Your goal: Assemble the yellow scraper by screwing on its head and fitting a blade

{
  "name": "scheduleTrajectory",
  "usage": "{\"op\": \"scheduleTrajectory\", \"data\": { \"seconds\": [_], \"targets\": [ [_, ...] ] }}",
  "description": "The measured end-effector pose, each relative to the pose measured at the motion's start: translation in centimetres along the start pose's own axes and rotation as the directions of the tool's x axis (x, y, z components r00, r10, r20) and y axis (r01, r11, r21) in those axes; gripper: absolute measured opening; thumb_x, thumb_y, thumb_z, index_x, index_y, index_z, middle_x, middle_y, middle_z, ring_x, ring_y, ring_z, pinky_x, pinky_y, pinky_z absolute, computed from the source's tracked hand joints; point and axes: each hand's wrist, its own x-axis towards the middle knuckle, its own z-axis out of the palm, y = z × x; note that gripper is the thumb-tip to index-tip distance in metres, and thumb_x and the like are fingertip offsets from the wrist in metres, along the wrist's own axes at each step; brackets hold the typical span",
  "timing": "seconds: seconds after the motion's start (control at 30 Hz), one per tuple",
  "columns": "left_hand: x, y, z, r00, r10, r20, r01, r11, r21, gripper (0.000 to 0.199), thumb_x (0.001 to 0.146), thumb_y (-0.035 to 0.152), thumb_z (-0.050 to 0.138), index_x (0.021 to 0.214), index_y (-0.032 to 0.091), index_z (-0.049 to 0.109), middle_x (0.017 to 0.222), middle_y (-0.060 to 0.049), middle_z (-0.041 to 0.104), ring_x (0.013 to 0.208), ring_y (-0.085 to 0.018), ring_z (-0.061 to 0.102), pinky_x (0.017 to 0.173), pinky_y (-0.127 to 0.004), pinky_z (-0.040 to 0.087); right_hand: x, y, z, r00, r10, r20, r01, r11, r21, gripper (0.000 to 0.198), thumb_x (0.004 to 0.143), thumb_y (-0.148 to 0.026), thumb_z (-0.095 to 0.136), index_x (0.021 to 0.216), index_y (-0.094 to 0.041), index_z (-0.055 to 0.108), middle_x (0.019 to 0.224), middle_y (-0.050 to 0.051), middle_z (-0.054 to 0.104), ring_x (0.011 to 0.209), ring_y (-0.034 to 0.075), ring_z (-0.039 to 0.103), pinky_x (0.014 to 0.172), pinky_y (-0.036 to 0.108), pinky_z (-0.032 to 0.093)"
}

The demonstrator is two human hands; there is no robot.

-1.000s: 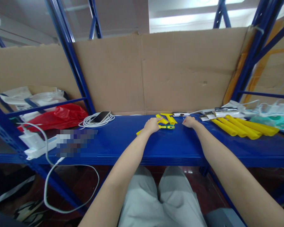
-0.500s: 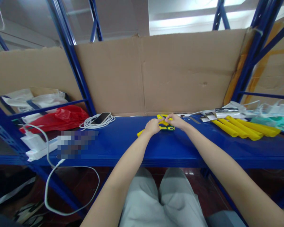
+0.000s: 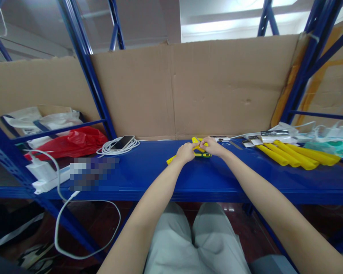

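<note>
Yellow piece (image 3: 194, 140) sits mid-counter, toward the back, with two bare hands at it. Nearest my camera I count two knees in grey trousers (image 3: 217, 228), below the front edge of the blue counter (image 3: 211, 180). To the left I see one charging cable (image 3: 57, 228) looping down past that edge, near one white power strip (image 3: 50, 183).

Farther in, the left hand (image 3: 185, 153) touches the piece with its index finger; its other fingers are mostly hidden, so I cannot tell whether that grip is clamped. The right hand (image 3: 213, 146) meets the piece from the other side, fingertips curled against it; I cannot tell whether this grip is closed on it. One green-and-yellow handle (image 3: 205, 155) lies just in front.

Well to the right, I count four yellow tubes (image 3: 288, 155) side by side. To the left, one phone (image 3: 122, 142) rests on one coil of white cable (image 3: 103, 148), near one red bag (image 3: 74, 140). Behind stands brown cardboard (image 3: 143, 95).
</note>
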Motion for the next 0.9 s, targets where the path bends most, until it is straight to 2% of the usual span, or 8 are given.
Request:
{"op": "scheduleTrajectory", "data": {
  "seconds": [0.27, 0.37, 0.47, 0.6, 0.77, 0.83, 0.9],
  "targets": [
    [-0.2, 0.1, 0.0, 1.0, 0.009, -0.014, -0.009, 1.0, 0.011, 0.053, 0.084, 0.013, 0.05, 0.131, 0.036, 0.053, 0.12, -0.004, 0.063, 0.109, -0.021, 0.059, 0.093, -0.029, 0.045, 0.0, 0.5, 0.5, 1.0, -0.02, 0.008, 0.021, 0.996, -0.091, 0.012, 0.076, -0.014, 0.056, 0.07, -0.018, 0.066, 0.087, 0.007, 0.064, 0.096, 0.022, 0.056, 0.092, 0.035, 0.038],
    [-0.2, 0.0, 0.1, 1.0, 0.008, -0.023, -0.007, 1.0, 0.018, 0.053, 0.084, 0.012, 0.051, 0.131, 0.036, 0.054, 0.119, -0.005, 0.064, 0.108, -0.021, 0.06, 0.092, -0.029, 0.045, 0.2, 1.1, 0.9, 0.999, -0.032, -0.009, 0.031, 0.997, -0.065, 0.01, 0.077, -0.015, 0.056, 0.072, -0.019, 0.064, 0.087, 0.006, 0.062, 0.098, 0.022, 0.055, 0.093, 0.038, 0.038],
    [-0.2, 0.0, 0.2, 0.999, 0.015, -0.035, -0.014, 1.0, 0.025, 0.055, 0.083, 0.011, 0.051, 0.132, 0.035, 0.053, 0.117, -0.006, 0.064, 0.107, -0.022, 0.061, 0.091, -0.03, 0.045, 0.4, 1.7, 1.4, 0.998, -0.012, -0.057, 0.014, 1.0, 0.026, 0.006, 0.075, -0.015, 0.058, 0.079, -0.019, 0.061, 0.091, 0.006, 0.061, 0.099, 0.022, 0.055, 0.092, 0.04, 0.04],
    [-0.1, 0.0, 0.3, 0.999, 0.025, -0.046, -0.025, 1.0, 0.006, 0.053, 0.084, 0.012, 0.051, 0.132, 0.034, 0.053, 0.118, -0.007, 0.064, 0.108, -0.023, 0.06, 0.091, -0.031, 0.045, 0.7, 2.1, 2.0, 0.991, 0.062, -0.12, -0.038, 0.98, 0.194, 0.02, 0.071, -0.015, 0.06, 0.091, -0.018, 0.056, 0.099, 0.006, 0.06, 0.099, 0.02, 0.056, 0.091, 0.039, 0.043],
    [0.0, 0.0, 0.2, 0.997, 0.016, -0.079, -0.022, 0.997, -0.068, 0.054, 0.082, 0.01, 0.052, 0.133, 0.028, 0.053, 0.119, -0.009, 0.063, 0.11, -0.025, 0.059, 0.092, -0.033, 0.045, 0.9, 1.6, 1.8, 0.97, 0.158, -0.182, -0.09, 0.938, 0.333, 0.02, 0.073, -0.01, 0.058, 0.091, -0.018, 0.054, 0.103, 0.007, 0.061, 0.104, 0.018, 0.057, 0.094, 0.037, 0.043],
    [0.0, 0.0, 0.0, 0.996, 0.001, -0.095, -0.01, 0.995, -0.095, 0.055, 0.082, 0.009, 0.052, 0.134, 0.026, 0.052, 0.119, -0.01, 0.063, 0.11, -0.025, 0.058, 0.093, -0.034, 0.044, 0.7, 1.0, 1.3, 0.963, 0.218, -0.161, -0.138, 0.905, 0.402, 0.018, 0.076, -0.008, 0.056, 0.091, -0.017, 0.053, 0.1, 0.007, 0.063, 0.097, 0.016, 0.059, 0.09, 0.034, 0.045],
    [0.0, 0.0, -0.1, 0.994, -0.014, -0.105, 0.002, 0.993, -0.119, 0.055, 0.081, 0.008, 0.052, 0.134, 0.026, 0.052, 0.119, -0.011, 0.063, 0.111, -0.026, 0.058, 0.094, -0.034, 0.044, 0.3, 0.2, 0.6, 0.957, 0.281, -0.071, -0.214, 0.85, 0.481, 0.017, 0.08, -0.009, 0.054, 0.095, -0.016, 0.052, 0.09, 0.005, 0.065, 0.082, 0.014, 0.062, 0.079, 0.03, 0.049]
  ]
}}
